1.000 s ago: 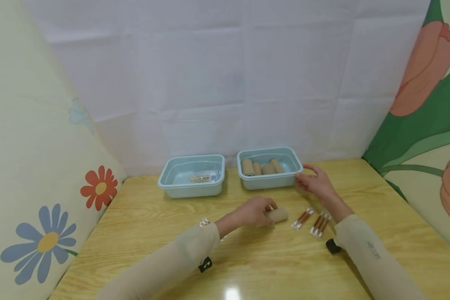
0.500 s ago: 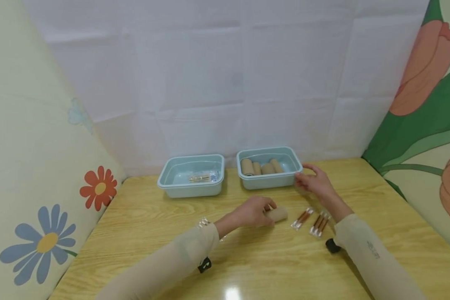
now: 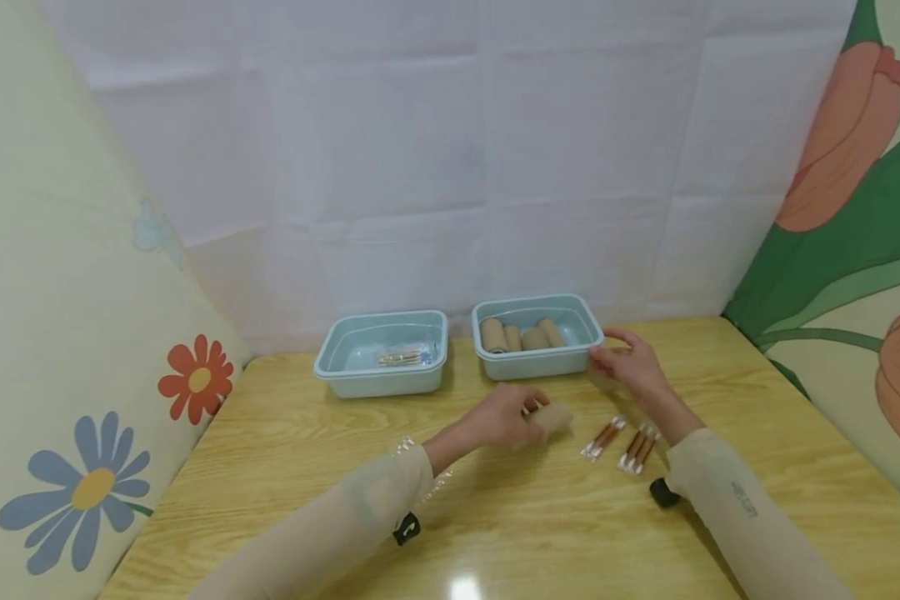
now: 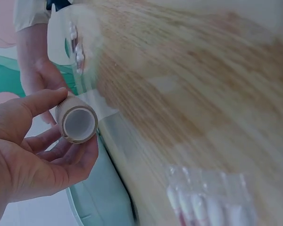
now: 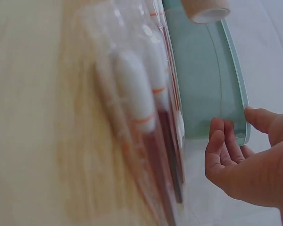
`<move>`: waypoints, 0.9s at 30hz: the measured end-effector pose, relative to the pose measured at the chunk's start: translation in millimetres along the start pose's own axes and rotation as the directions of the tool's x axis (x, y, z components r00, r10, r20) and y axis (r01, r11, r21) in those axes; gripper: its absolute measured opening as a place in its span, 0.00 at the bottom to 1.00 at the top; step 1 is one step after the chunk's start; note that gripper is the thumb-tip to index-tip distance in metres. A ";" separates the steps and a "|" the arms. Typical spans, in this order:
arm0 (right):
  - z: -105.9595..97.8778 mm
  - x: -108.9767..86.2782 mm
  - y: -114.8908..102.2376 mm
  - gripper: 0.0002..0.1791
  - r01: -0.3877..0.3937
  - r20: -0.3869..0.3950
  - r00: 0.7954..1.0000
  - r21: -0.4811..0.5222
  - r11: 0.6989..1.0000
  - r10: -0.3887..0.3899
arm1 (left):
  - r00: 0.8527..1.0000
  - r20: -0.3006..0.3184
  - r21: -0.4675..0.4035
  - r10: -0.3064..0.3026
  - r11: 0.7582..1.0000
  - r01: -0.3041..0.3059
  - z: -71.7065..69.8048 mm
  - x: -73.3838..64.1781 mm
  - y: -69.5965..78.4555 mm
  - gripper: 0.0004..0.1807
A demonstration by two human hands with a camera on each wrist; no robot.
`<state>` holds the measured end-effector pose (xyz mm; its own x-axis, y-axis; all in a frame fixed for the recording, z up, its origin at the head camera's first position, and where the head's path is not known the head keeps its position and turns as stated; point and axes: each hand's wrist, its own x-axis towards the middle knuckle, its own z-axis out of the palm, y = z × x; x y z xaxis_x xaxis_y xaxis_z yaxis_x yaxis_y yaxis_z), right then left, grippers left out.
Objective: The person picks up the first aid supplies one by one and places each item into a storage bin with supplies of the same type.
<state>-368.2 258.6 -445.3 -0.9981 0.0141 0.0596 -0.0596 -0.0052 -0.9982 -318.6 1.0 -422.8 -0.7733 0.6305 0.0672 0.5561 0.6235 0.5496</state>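
My left hand (image 3: 506,417) holds a tan bandage roll (image 3: 555,418) just above the table, in front of the right-hand bin. In the left wrist view, thumb and fingers pinch the bandage roll (image 4: 67,112) from both sides, its pale hollow core facing the camera. At the near right corner of the light-blue plastic bin (image 3: 540,363), my right hand (image 3: 633,367) grips the rim, thumb on one side and curled fingers on the other, as the right wrist view shows. Several similar rolls (image 3: 495,336) lie inside that bin.
Brown-stemmed swab packets (image 3: 603,438) lie on the table (image 3: 570,533) between the hands. Another clear packet (image 3: 437,484) sits partly under the left wrist. The left light-blue bin (image 3: 382,384) contains a packet of swabs (image 3: 405,357). A white sheet hangs behind.
The left hand has raised the bandage roll slightly and tilted it, moving a little toward the right-hand bin. The right hand stays at the bin's corner.
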 end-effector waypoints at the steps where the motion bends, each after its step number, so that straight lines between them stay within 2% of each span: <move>1: 0.3 -0.3 -0.3 0.33 0.004 0.000 1.000 0.001 1.000 -0.004 | 1.000 -0.015 -0.005 0.007 1.000 -0.007 -1.6 0.3 0.4 0.24; 10: -0.1 -3.1 -2.4 0.34 0.015 0.025 1.000 0.007 1.000 -0.015 | 0.991 -0.126 -0.037 0.043 0.998 -0.048 -14.4 2.3 5.3 0.23; 14: -1.8 -2.0 -1.3 0.34 0.006 0.028 1.000 0.013 1.000 -0.006 | 0.981 -0.182 -0.062 0.072 0.995 -0.084 -18.0 4.1 8.4 0.23; 17: -1.9 -1.7 -0.7 0.34 0.004 0.017 1.000 0.005 1.000 -0.005 | 0.974 -0.217 -0.056 0.064 0.995 -0.077 -20.9 5.9 10.8 0.24; 22: 0.5 -2.9 -0.6 0.33 0.006 0.005 1.000 -0.017 1.000 -0.006 | 0.975 -0.219 -0.028 0.044 0.998 -0.051 -27.2 10.0 12.7 0.24; 27: 2.0 -3.1 -1.2 0.32 0.013 0.014 1.000 -0.022 1.000 -0.013 | 0.969 -0.225 0.013 0.098 0.995 -0.098 -34.2 17.6 13.9 0.23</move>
<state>-365.0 256.6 -444.3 -0.9974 0.0006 0.0726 -0.0726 0.0167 -0.9972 -334.9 4.9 -385.5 -0.7636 0.5681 0.3069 0.6330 0.5651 0.5291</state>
